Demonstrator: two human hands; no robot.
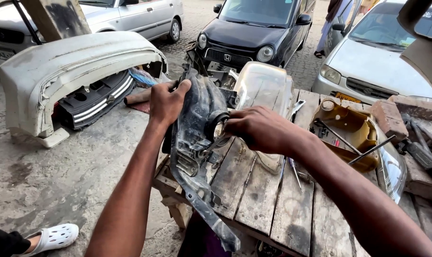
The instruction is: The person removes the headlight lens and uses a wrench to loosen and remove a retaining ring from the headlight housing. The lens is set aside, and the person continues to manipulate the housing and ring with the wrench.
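Outdoors on a stained concrete yard, a rough plank table (273,200) carries a car headlamp (211,128) stood on edge, its dark rear housing turned to the person and its clear lens (263,85) facing away toward 3 parked cars: a black car (254,28), a silver car (378,52) and a white car (130,14). The lamp's long axis runs from the far top, near the black car, down toward the near table edge, where a dark bracket hangs past the planks. The left hand (166,102) is clamped on the housing's upper left rim, thumb over the edge. The right hand (259,128) comes in from the right, fingers pinched together at the round bulb socket (219,127) in the middle of the housing; what they grip there is hidden by the fingers. The right hand is the nearer to the socket, and the socket lies just left of its fingertips. Just right of the right forearm lies a second headlamp (358,138), yellowed, with a thin metal rod (370,150) leaning across it. A screwdriver (294,173) lies on the planks under the right wrist. A detached white bumper (73,76) rests on the ground to the left, well apart from the table. Another person's foot in a white clog (54,236) shows at the lower left. Nothing stands between either hand and the lamp.
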